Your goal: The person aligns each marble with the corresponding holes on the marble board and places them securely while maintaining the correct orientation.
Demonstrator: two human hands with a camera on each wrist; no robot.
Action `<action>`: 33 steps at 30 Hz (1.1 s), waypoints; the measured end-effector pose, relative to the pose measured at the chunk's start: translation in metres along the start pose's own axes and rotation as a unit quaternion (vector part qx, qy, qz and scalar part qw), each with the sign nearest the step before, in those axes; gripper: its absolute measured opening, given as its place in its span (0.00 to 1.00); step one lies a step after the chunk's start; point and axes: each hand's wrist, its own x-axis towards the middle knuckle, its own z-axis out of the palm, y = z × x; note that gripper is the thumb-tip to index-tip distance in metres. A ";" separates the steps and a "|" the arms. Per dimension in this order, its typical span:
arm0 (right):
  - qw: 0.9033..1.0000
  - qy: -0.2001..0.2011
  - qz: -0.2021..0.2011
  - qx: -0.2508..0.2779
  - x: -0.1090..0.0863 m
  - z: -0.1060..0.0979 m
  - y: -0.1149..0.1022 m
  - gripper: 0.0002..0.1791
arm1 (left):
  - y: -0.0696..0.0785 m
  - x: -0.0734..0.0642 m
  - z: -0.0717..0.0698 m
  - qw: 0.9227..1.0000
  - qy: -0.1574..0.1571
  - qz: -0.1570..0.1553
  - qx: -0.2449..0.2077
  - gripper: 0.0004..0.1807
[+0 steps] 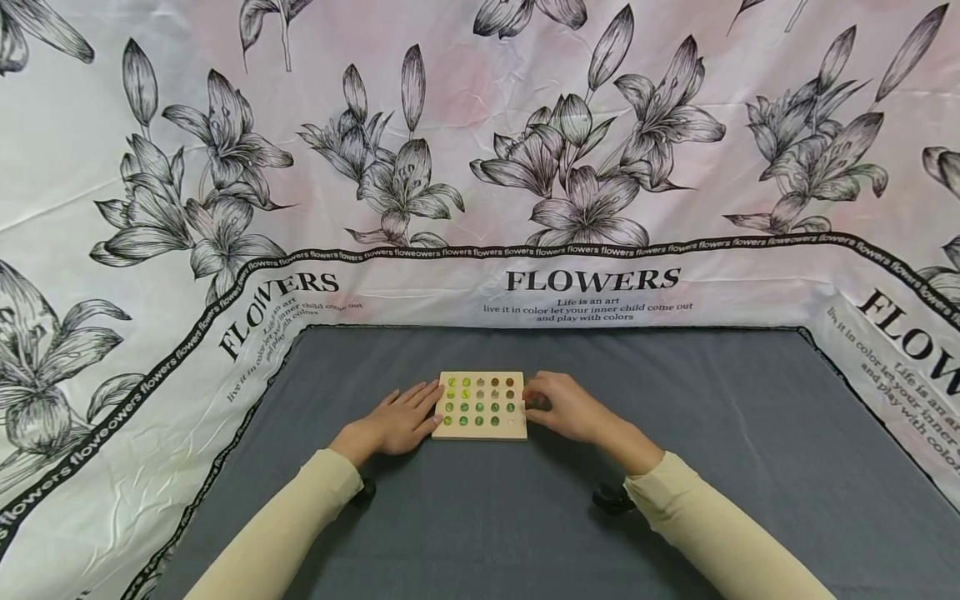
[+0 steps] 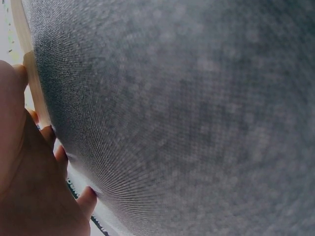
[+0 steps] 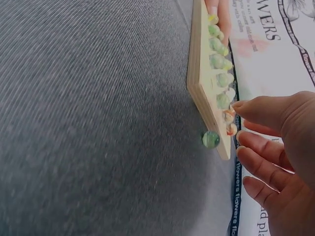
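A pale wooden board (image 1: pixel 517 433) lies on the grey cloth with rows of glass marbles (image 1: pixel 480 407) in its holes: yellow-green, green, clear and reddish brown. The hole at its near right corner holds no marble. My left hand (image 1: pixel 402 421) rests along the board's left edge, fingers extended, thumb at the near left side. At the right edge is my right hand (image 1: pixel 566 406), its fingers bent and thumb tip close to the right-hand marbles. A loose green marble (image 3: pixel 211 139) sits just outside the board's edge, apart from the fingers in the right wrist view.
Grey cloth (image 1: pixel 480 517) covers the table around the board. A white border (image 1: pixel 420 292) printed with lettering runs along its back and sides, and a flower-patterned cloth (image 1: pixel 450 125) rises behind. Dark wrist straps (image 1: pixel 613 499) show under the sleeves.
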 end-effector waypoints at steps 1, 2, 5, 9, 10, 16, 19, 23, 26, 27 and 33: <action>1.000 -0.002 0.004 0.000 -0.001 -0.001 0.001 0.09 | 0.000 0.000 0.000 1.000 -0.001 0.000 0.000 0.37; 1.000 -0.003 0.007 0.001 -0.003 -0.001 0.002 0.09 | 0.000 0.001 0.000 1.000 -0.001 0.000 -0.001 0.36; 1.000 -0.003 0.007 0.001 -0.006 -0.003 0.004 0.10 | 0.000 0.001 -0.001 1.000 -0.003 -0.001 -0.001 0.36; 1.000 -0.004 0.006 0.001 -0.010 -0.003 0.008 0.11 | 0.000 -0.001 -0.002 1.000 -0.002 0.000 -0.007 0.36; 1.000 -0.005 0.009 0.001 -0.011 -0.003 0.009 0.11 | 0.000 -0.001 -0.002 1.000 -0.001 0.001 -0.008 0.36; 1.000 -0.010 0.025 0.005 -0.014 -0.002 0.013 0.12 | 0.000 -0.002 -0.002 1.000 0.001 0.004 -0.011 0.36; 1.000 -0.009 0.027 0.013 -0.015 0.000 0.015 0.12 | 0.001 -0.003 -0.003 1.000 -0.002 0.003 -0.008 0.37; 0.999 -0.007 0.029 0.023 -0.015 0.002 0.017 0.12 | 0.001 -0.003 -0.003 1.000 -0.003 0.005 -0.004 0.37; 0.999 -0.007 0.031 0.030 -0.015 0.004 0.018 0.12 | 0.000 -0.003 -0.003 1.000 0.001 0.009 -0.008 0.37; 0.999 -0.007 0.032 0.032 -0.015 0.005 0.019 0.12 | 0.000 -0.003 -0.003 1.000 0.001 0.010 -0.009 0.37; 0.998 -0.013 0.049 0.041 -0.014 0.007 0.019 0.12 | -0.001 -0.002 -0.001 1.000 0.005 0.010 -0.010 0.36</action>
